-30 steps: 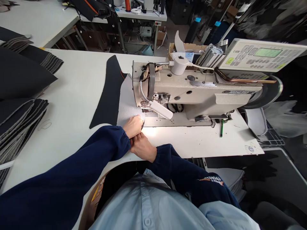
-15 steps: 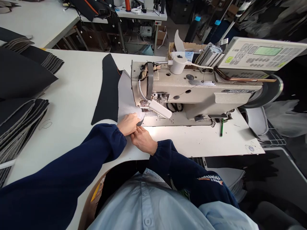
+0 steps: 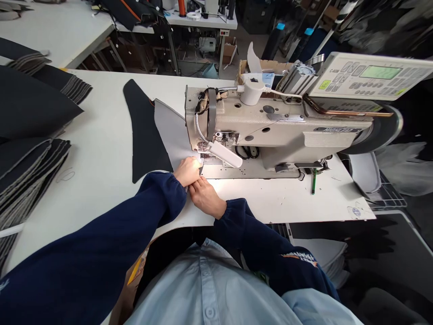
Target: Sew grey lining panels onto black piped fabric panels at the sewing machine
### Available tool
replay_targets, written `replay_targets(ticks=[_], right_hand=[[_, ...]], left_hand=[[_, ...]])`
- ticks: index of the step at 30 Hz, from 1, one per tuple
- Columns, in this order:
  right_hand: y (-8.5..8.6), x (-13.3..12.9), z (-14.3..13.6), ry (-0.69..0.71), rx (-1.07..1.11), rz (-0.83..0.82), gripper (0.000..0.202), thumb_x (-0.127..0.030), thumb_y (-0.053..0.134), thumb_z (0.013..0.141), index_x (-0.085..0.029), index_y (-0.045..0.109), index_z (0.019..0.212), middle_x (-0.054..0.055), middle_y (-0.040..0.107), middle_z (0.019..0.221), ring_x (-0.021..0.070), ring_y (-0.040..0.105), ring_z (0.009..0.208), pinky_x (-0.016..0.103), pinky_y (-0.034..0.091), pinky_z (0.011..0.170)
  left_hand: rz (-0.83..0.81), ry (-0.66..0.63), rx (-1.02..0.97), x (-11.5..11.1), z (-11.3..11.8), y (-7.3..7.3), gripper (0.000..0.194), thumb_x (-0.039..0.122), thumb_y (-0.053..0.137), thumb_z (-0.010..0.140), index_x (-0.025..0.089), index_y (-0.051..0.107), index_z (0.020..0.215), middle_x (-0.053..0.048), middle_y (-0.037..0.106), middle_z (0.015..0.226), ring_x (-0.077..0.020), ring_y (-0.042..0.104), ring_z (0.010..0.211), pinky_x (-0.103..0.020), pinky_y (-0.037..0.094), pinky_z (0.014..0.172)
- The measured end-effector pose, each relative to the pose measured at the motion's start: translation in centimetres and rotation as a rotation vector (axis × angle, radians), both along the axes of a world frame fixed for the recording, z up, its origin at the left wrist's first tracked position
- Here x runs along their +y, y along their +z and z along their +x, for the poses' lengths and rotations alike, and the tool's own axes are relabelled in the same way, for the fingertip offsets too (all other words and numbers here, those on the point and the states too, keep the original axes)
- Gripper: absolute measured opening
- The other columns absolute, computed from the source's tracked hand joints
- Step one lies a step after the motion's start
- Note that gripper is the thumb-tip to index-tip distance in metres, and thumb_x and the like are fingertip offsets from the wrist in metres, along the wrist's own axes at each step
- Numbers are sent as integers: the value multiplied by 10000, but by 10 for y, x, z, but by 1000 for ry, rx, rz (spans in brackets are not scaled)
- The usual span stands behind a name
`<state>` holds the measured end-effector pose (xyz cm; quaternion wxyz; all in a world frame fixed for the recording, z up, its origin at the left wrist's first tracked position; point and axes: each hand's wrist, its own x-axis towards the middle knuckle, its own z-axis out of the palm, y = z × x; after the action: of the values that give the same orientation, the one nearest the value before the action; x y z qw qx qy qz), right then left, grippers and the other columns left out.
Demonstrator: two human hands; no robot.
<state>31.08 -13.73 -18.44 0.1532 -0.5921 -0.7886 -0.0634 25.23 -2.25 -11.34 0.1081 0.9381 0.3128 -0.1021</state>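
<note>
Under the head of a sewing machine (image 3: 270,126) lies a light grey fabric piece (image 3: 171,128), with a black fabric piece (image 3: 147,140) joined along its left side. My left hand (image 3: 188,171) is closed on the grey fabric's near edge, just in front of the needle area. Beside and slightly below it, my right hand (image 3: 207,197) has its fingers curled and pinched at the fabric's edge, touching the left hand. The machine's white lamp (image 3: 226,154) partly covers the stitching spot, and my fingers hide the edge they grip.
Stacks of dark cut pieces (image 3: 30,104) rise at the table's left. A control panel (image 3: 375,74) and a phone (image 3: 345,111) sit on the machine. Black-handled scissors (image 3: 247,152) lie behind the needle area. A green pen-like stick (image 3: 314,181) is at the right.
The joined fabric has turned, its far end swinging left and its near end moving right. My left hand has moved slightly right and up; my right hand has shifted a little right.
</note>
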Motion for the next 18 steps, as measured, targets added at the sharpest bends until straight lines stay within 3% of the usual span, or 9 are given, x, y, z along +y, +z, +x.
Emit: replay_targets(ticks=[4,10,13,18], right_hand=[[-2,-1,-1,-20,63,-16,292,-102,407,950,0,617,1125,249,629,1111,297,542,1135,516,438,1008],[-3,-1,2,-53,42,-21,318,-149,419,964,30,631,1118,275,620,1160,323,543,1187,508,419,1036],[-8,-2,2,-61,43,-36,327,-136,427,956,29,614,1168,288,585,1242,324,517,1241,524,401,1057],[-11,2,4,-89,12,-43,375,-109,386,950,31,565,1249,280,548,1305,323,503,1258,536,386,1065]], left_hand=[[-31,53,-46,5,6,-5,352,145,436,801,176,739,976,-105,659,1033,-224,622,910,-306,480,831],[-24,32,-99,2,-5,-13,430,142,436,807,146,646,1182,-125,604,1068,-225,581,982,-308,469,877],[-8,-27,-68,-6,-19,-10,451,130,444,790,151,601,1212,-124,566,1035,-236,561,950,-324,470,840],[-71,-22,-11,-13,-26,1,343,108,389,814,158,628,1055,-100,540,972,-202,558,838,-300,460,735]])
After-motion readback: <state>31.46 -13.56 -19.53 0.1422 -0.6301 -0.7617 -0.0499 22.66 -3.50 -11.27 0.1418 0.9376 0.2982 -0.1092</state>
